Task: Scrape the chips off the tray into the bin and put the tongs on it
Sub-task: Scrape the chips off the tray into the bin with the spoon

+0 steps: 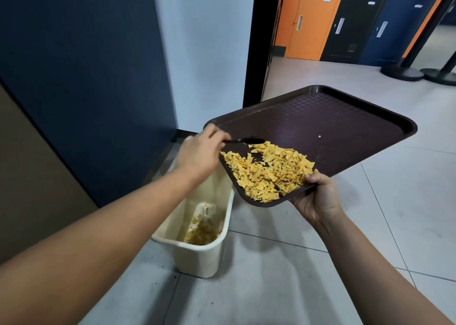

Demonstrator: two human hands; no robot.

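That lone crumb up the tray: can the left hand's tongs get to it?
Probably yes: the crumb lies on bare tray just beyond the tongs that the left hand grips, nothing between.

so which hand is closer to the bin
Left. The left hand, gripping the tongs, is right above the bin's far end. The right hand holds the tray's near edge, off to the bin's right.

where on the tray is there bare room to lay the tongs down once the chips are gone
The far and right stretch of the tray is bare except one crumb. The near-left corner is crowded: chips piled against the rim, the tongs held by the left hand at their edge, and the right hand gripping the near rim beside them.
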